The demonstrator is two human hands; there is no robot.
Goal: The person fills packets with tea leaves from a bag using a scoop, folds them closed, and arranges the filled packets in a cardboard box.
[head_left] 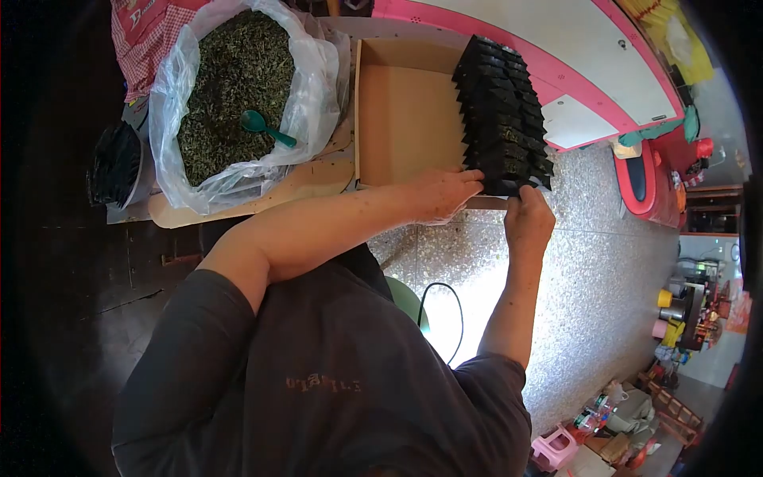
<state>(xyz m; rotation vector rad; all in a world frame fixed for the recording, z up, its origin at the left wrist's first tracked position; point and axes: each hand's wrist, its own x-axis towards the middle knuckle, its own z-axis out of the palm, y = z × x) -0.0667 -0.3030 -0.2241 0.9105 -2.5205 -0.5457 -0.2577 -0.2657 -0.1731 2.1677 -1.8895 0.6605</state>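
Observation:
Black packets (501,119) stand in two close rows along the right side of a shallow cardboard box (409,119). At the near end of these rows, my left hand (445,195) has its fingers pressed together on the left edge of a black packet (501,188). My right hand (530,216) pinches the right edge of that packet, its thumb and fingertips closed. To the left, a clear plastic bag (168,135) lies wide open, full of dark dried leaves (230,79). A green scoop (254,122) rests on the leaves, its handle toward the box.
More black packets (115,163) fill a container at the far left. A red checked bag (147,48) lies behind the leaf bag. Pink-edged white cabinets (572,48) stand beyond the box. On the floor to the right are a red seat (648,187) and a pink stool (556,447).

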